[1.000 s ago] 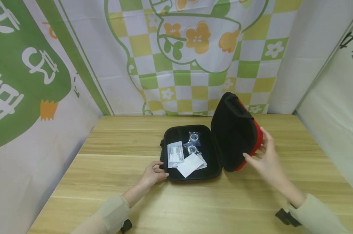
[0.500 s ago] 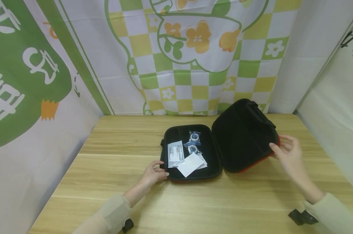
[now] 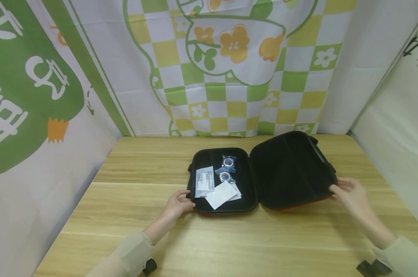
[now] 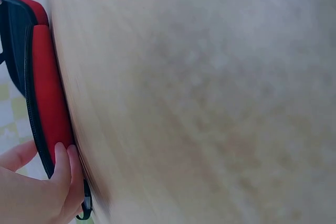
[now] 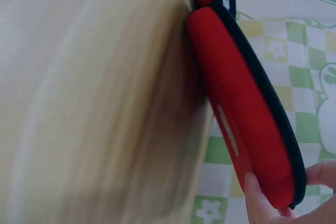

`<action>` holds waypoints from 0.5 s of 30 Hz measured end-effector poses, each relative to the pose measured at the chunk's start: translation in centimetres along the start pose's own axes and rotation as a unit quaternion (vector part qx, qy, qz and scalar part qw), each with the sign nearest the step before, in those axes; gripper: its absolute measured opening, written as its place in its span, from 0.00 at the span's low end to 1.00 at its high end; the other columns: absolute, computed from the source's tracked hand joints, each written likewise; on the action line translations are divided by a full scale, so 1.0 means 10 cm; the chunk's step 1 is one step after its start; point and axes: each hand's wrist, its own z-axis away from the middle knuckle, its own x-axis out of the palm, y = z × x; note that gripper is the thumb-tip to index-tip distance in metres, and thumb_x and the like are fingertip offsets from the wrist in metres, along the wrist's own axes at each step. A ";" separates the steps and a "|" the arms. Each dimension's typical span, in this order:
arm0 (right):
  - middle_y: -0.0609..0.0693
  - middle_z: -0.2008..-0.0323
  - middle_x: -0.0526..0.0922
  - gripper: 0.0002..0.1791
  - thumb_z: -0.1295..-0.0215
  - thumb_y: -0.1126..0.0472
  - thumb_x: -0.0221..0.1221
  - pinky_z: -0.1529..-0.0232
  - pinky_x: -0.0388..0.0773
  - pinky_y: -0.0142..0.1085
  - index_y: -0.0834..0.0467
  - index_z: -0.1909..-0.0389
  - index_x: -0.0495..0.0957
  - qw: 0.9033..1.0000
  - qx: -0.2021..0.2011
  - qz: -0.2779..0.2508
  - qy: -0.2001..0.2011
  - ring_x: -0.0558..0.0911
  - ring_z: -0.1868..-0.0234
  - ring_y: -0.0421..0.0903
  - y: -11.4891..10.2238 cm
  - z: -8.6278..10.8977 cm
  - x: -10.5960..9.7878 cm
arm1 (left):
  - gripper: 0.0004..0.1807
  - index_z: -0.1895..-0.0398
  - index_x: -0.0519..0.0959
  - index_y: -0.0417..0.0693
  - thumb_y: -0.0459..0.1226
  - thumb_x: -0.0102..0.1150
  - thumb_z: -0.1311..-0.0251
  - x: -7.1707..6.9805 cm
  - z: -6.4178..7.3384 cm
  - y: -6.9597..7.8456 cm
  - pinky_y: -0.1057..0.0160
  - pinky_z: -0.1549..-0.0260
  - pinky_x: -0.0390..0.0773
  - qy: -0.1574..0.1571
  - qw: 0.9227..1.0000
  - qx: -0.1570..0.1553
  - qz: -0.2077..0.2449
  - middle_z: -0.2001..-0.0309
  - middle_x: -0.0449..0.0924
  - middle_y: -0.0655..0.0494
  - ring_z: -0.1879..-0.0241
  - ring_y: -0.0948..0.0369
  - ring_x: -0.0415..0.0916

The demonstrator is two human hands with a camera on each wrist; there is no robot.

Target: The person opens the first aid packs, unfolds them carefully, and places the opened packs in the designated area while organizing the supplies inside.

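Observation:
A zippered case (image 3: 248, 181), black inside and red outside, lies unfolded on the table. Its left half holds a printed white packet (image 3: 204, 182), white paper squares (image 3: 220, 195) and two small rolls of tape (image 3: 228, 162) in clear wrappers. My left hand (image 3: 174, 209) grips the front left corner of this half, fingers on its red side wall (image 4: 51, 87) in the left wrist view. My right hand (image 3: 352, 194) pinches the right edge of the lid (image 3: 288, 173), whose outer end tilts up off the table, as the right wrist view shows.
The wooden table (image 3: 229, 242) reaches back to a hanging checked cloth (image 3: 226, 104). White and green printed cloth (image 3: 29, 96) closes off the left side, and a pale sheet (image 3: 399, 115) the right. A black handle (image 3: 322, 154) sits on the lid's right edge.
My right hand has swung the lid down and to the right, from nearly upright to almost flat. The left hand stays at the case corner, which has shifted slightly left.

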 end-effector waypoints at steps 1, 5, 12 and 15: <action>0.41 0.65 0.72 0.15 0.43 0.61 0.58 0.69 0.79 0.28 0.53 0.58 0.64 1.000 0.013 -0.009 -0.010 0.78 0.69 0.32 -0.05 0.04 0.00 | 0.30 0.46 0.64 0.32 0.21 0.56 0.58 -0.01 -0.01 0.00 0.63 0.66 0.79 0.002 1.000 -0.002 0.000 0.58 0.73 0.32 0.72 0.60 0.77; 0.61 0.61 0.76 0.23 0.40 0.59 0.54 0.70 0.79 0.27 0.70 0.50 0.62 0.994 0.061 0.078 -0.051 0.75 0.72 0.28 -0.50 0.31 0.07 | 0.29 0.46 0.65 0.32 0.21 0.55 0.57 -0.05 -0.03 0.00 0.63 0.66 0.79 0.011 1.000 -0.004 -0.002 0.57 0.73 0.32 0.72 0.60 0.77; 0.82 0.54 0.64 0.31 0.40 0.64 0.51 0.69 0.79 0.29 0.85 0.48 0.51 0.975 0.095 0.167 -0.114 0.78 0.73 0.32 -0.90 0.57 0.18 | 0.29 0.46 0.67 0.31 0.20 0.53 0.59 -0.13 -0.05 0.00 0.64 0.66 0.79 0.032 0.999 -0.007 -0.009 0.57 0.72 0.32 0.73 0.61 0.77; 0.80 0.54 0.66 0.31 0.41 0.65 0.52 0.67 0.79 0.32 0.84 0.47 0.52 0.970 0.114 0.174 -0.127 0.80 0.71 0.38 -0.84 0.59 0.18 | 0.29 0.46 0.67 0.31 0.20 0.53 0.58 -0.16 -0.04 -0.01 0.63 0.65 0.79 0.034 0.999 -0.008 -0.011 0.56 0.72 0.32 0.72 0.61 0.77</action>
